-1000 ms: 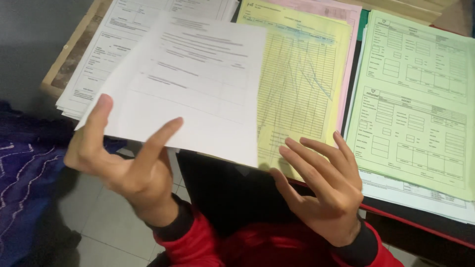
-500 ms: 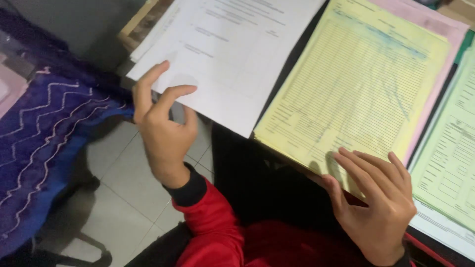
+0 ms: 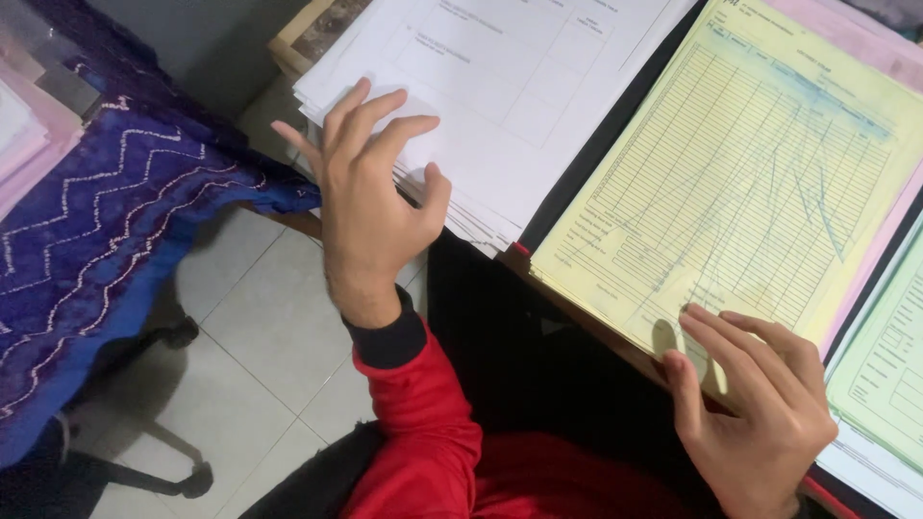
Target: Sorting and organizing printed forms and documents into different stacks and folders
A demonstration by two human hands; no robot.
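Far left: dark blue cloth with pale zigzag stitching [image 3: 106,231], draped low beside grey tiled floor [image 3: 260,346]. Just right of it, left hand [image 3: 370,207] — fingers spread and open, gripping nothing, fingertips pressing down on the near left corner of the stack of white printed paper sheets [image 3: 519,86]. Stack lying flat on the wooden desk edge [image 3: 303,29], top sheet squared over the pile, layered edges fanned slightly at the near side. Red sleeve with dark cuff [image 3: 413,404] running from the left wrist toward the near centre. Right of the white stack, across a dark gap, yellow ruled form sheet [image 3: 750,173] lying on a pink sheet [image 3: 865,58]. Near right: right hand [image 3: 760,404], fingers loosely extended — open, clasping nothing, fingertips resting on the near edge of the yellow form. Far right, pale green printed form [image 3: 889,356], partly cut off.
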